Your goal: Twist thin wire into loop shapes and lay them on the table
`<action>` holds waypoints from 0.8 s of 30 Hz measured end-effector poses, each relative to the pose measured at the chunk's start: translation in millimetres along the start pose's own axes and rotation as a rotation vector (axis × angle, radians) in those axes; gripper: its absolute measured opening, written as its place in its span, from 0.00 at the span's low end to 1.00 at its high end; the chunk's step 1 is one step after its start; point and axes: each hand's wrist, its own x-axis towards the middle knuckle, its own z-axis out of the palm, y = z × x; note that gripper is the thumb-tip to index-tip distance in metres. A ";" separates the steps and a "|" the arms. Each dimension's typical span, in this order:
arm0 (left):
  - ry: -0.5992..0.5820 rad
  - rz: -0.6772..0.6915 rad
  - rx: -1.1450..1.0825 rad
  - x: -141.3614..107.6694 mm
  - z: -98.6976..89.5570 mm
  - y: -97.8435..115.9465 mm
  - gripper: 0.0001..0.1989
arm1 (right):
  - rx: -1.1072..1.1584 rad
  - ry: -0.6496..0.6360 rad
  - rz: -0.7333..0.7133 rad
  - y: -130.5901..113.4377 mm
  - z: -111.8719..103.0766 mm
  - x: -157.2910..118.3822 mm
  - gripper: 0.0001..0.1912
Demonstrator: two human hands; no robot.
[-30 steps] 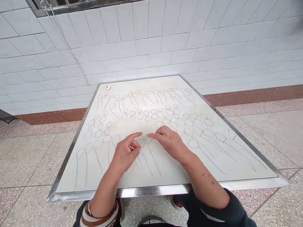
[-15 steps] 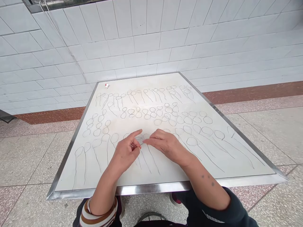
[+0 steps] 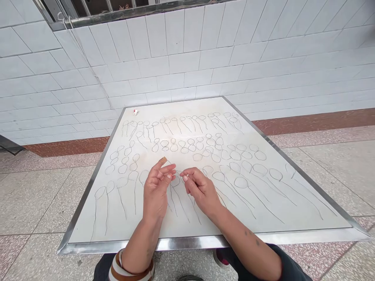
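Observation:
My left hand [image 3: 156,187] is raised over the near middle of the table, palm turned inward, its thumb and fingertips pinched on a thin wire. My right hand [image 3: 202,191] is closed beside it, thumb against forefinger at the same wire, which is too fine to follow between the fingertips. Under and around both hands lie dark thin wires on the white tabletop [image 3: 158,230]. Some are single loops with long tails, such as the looped wire [image 3: 241,182] to the right. Farther back, figure-eight wires [image 3: 174,145] lie in a row.
A metal rim [image 3: 193,243] edges the tabletop. At its far left corner lies a small white and red item [image 3: 135,112]. Behind stands a white tiled wall [image 3: 187,58] with a hanging cable [image 3: 93,74] and a barred window [image 3: 108,6].
My left hand has turned more upright, its fingers curling together. My right hand has gone from flat, extended fingers to a closed pinch. The view has tilted up slightly.

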 end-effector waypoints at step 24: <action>0.170 0.059 0.108 -0.4 -6.1 11.8 0.26 | -0.720 0.009 -0.479 16.3 9.4 -1.4 0.14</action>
